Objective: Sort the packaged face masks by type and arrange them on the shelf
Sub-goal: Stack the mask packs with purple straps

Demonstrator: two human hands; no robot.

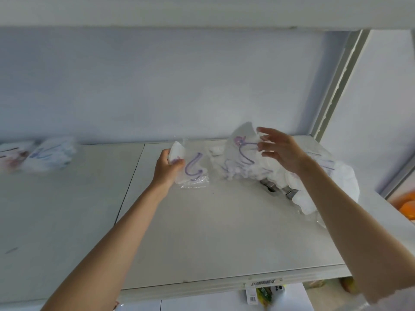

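The white shelf (202, 232) fills most of the view, with an upper board above it and a slotted metal upright (336, 86) at the right. Its biggest load is the unsorted heap of packaged masks (314, 176) at the right, white masks in clear wrappers with purple ear loops, slumped over one another. Far to the left lie two sorted piles (38, 157), side by side and blurred; one shows blue loops, the other darker ones, so at least two types seem already set apart. Between them, near the middle of the shelf, the left hand (167, 168) grips a single packaged mask (190, 167) with a purple loop, its wrapper resting on the shelf as if starting a third group. The right hand (278, 149) hovers over the top of the heap with fingers spread and holding nothing, just at the uppermost packet (243, 144).

In my judgement the job is roughly midway: some piles are made, but the heap on the right remains large and the purple-loop masks have barely begun to be laid out.
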